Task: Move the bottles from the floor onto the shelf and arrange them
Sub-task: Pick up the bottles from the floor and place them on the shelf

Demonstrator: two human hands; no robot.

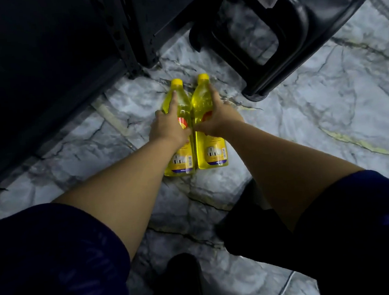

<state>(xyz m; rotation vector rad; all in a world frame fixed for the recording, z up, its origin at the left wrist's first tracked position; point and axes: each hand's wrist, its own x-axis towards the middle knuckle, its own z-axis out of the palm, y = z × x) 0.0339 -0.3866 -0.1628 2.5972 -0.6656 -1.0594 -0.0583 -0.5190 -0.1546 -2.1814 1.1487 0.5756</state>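
Two yellow bottles with yellow caps stand side by side on the marble-patterned floor. My left hand is wrapped around the middle of the left bottle. My right hand grips the middle of the right bottle. Both labels show below my hands, with barcodes near the bottom. The dark metal shelf fills the upper left, its perforated upright close behind the bottles; its inside is too dark to see.
A black plastic stool stands just right of the bottles at the top. The grey marble floor spreads to the right. My dark-clothed legs and a shoe fill the bottom of the view.
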